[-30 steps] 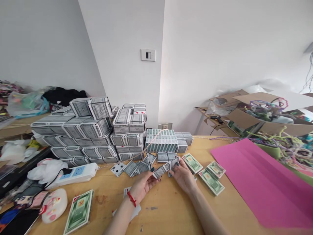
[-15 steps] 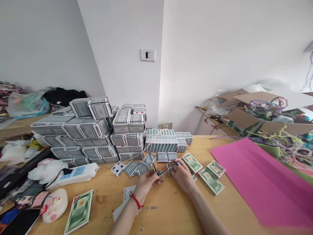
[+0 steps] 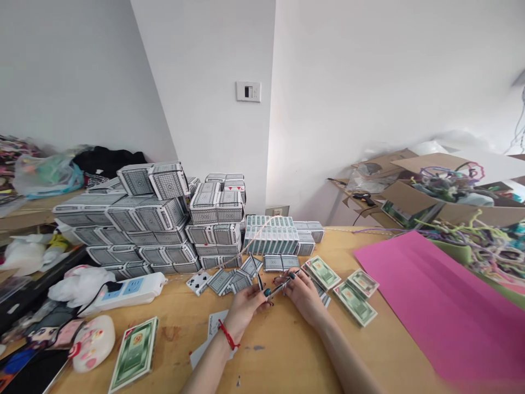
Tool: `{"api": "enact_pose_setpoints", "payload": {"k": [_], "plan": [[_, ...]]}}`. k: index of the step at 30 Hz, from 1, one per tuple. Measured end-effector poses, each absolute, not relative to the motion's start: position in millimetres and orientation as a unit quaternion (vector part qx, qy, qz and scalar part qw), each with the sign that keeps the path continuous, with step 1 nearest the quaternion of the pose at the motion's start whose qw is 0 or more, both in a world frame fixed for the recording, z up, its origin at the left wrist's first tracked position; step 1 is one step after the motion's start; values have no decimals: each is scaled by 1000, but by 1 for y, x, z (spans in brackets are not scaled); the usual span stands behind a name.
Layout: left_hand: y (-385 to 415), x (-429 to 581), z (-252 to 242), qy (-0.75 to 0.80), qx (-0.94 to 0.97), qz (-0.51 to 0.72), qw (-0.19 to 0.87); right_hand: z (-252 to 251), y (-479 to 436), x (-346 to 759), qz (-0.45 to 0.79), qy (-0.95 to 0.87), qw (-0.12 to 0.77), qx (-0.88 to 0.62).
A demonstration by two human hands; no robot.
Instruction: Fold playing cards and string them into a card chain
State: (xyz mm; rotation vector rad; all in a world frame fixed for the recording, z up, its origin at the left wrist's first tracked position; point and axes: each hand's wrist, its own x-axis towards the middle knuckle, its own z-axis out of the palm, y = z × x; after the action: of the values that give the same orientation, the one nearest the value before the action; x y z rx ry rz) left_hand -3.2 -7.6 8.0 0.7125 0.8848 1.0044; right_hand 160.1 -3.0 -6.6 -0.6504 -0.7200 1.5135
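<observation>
Two bare hands work over a wooden worktop. My left hand, red cord at the wrist, pinches one end of a thin card piece between thumb and fingers; my right hand pinches the other end. The piece, seen nearly edge-on, is held above the middle of the worktop. A slim dark tool, too small for me to identify, points up beside my left thumb.

Containers: beyond the far right corner I see an open cardboard box filled with tangled purple, grey and teal material. Beyond the far left corner, a translucent plastic bag shows green and orange contents, blurred. Two green packs lie right of my right hand and a third pack just beyond it; another green pack lies toward the near left corner. I cannot tell what these packs contain.

Toward the far edge: tiered blocks with card-back patterning, a green-and-white row of blocks and, nearer me, loose cards. A pink sheet spreads along the right edge.
</observation>
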Motion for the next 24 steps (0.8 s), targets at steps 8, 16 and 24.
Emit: {"api": "enact_pose_setpoints", "payload": {"k": [8,16,24], "plan": [[-7,-6,10,398,310,445,739,-9,-5,156,636,-318,641,-288],[-9,-5,10,372,311,473,735,-12,-6,157,626,-299,669,-267],[-9,-4,8,383,342,493,702,-10,-7,154,638,-317,629,-313]]}}
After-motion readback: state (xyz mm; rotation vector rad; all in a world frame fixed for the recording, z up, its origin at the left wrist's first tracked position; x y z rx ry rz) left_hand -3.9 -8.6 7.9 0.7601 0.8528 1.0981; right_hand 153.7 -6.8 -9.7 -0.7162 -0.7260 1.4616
